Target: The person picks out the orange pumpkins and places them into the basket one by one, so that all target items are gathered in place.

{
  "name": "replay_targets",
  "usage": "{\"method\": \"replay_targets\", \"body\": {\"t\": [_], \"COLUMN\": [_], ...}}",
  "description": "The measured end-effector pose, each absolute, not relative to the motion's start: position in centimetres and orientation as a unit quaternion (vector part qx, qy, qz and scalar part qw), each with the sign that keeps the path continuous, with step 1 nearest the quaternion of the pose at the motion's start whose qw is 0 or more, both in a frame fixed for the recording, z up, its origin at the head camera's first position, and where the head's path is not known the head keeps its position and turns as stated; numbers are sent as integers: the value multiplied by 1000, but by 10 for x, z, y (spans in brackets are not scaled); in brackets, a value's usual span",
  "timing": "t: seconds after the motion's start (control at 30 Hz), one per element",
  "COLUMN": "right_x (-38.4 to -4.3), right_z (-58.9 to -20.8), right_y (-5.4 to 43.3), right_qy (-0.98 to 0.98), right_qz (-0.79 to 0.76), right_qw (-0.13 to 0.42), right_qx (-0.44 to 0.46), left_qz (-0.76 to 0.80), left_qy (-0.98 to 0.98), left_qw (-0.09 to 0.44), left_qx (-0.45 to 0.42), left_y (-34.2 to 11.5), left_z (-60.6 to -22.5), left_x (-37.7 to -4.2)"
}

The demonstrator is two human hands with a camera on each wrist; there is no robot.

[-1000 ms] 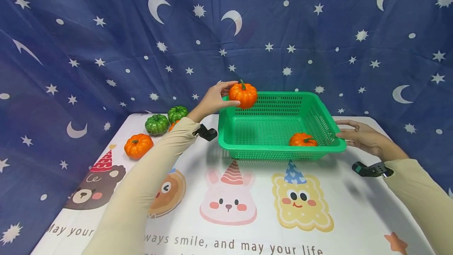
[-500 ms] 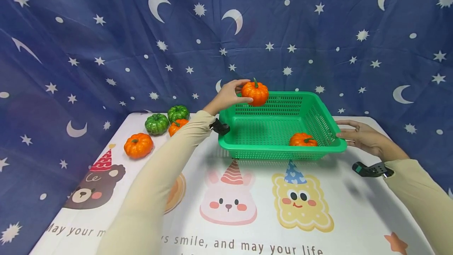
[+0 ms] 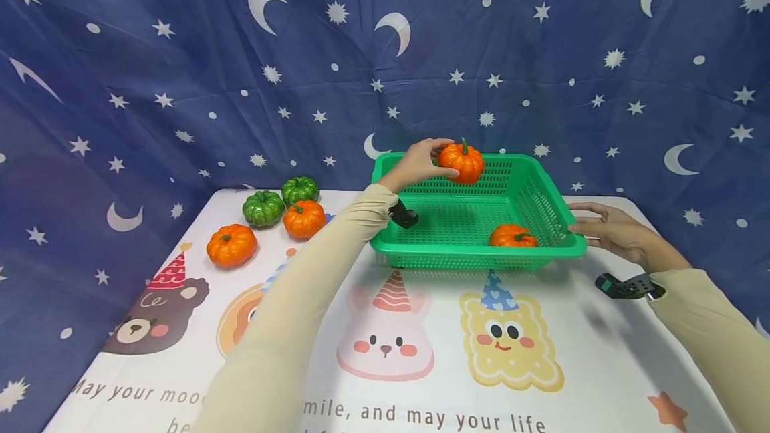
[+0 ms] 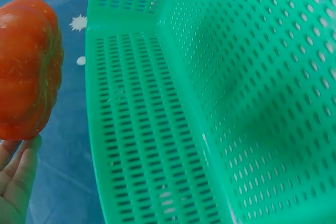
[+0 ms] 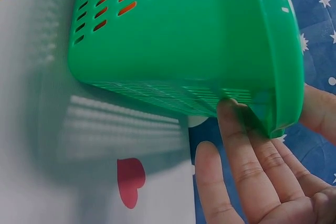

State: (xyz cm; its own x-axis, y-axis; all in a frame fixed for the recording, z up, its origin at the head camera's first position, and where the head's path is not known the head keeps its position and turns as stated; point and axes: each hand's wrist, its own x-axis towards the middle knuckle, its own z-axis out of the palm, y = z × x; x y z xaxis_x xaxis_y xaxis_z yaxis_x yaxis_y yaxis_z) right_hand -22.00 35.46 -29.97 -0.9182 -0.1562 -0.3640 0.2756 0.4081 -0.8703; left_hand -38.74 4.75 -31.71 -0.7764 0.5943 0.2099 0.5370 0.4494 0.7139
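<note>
My left hand [image 3: 416, 164] grips a small orange pumpkin [image 3: 460, 164] between thumb and fingers, its green stem upward. In the head view the pumpkin overlaps the back wall of a green plastic basket [image 3: 475, 253]. The left wrist view shows fingertips [image 4: 30, 153] against the pumpkin's underside. At the basket's right end my right hand [image 3: 622, 232] holds the rim, thumb on one side and fingers on the other. The right wrist view has a fingertip [image 5: 228, 109] touching the outer wall beneath that rim. Another orange pumpkin [image 3: 511, 236] lies inside the basket, front right, partly hidden by its front rim.
Left of the basket, two green pumpkins [image 3: 263, 208] and two orange ones [image 3: 231, 245] sit on the table. The white tablecloth [image 3: 448, 326] carries cartoon prints and lettering. A dark blue curtain [image 3: 337, 39] with moons and stars hangs behind the table.
My left hand has carried its pumpkin rightward, from the basket's left end toward its middle. The orange pumpkin behind the left forearm has come into full view. My right hand stays at the rim.
</note>
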Motion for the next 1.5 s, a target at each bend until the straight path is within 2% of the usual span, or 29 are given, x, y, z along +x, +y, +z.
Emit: {"method": "replay_targets", "body": {"t": [0.07,0.17,0.4,0.9,1.5], "right_x": [-240,-258,-254,-252,-251], "right_z": [-333,-359,-352,-352,-353], "right_y": [385,410,402,399,401], "right_qy": [808,798,815,823,829], "right_qz": [-559,-574,-554,-543,-534], "right_qw": [186,181,165,164,164], "right_qx": [20,12,40,38,31], "left_qz": [408,408,420,428,432], "left_qy": [849,847,840,829,821], "left_qw": [41,48,71,97,125], "left_qx": [334,337,337,346,351], "left_y": [54,63,80,107,128], "left_z": [-320,-324,-337,-359,-367], "left_x": [-388,-390,-394,-397,-402]}}
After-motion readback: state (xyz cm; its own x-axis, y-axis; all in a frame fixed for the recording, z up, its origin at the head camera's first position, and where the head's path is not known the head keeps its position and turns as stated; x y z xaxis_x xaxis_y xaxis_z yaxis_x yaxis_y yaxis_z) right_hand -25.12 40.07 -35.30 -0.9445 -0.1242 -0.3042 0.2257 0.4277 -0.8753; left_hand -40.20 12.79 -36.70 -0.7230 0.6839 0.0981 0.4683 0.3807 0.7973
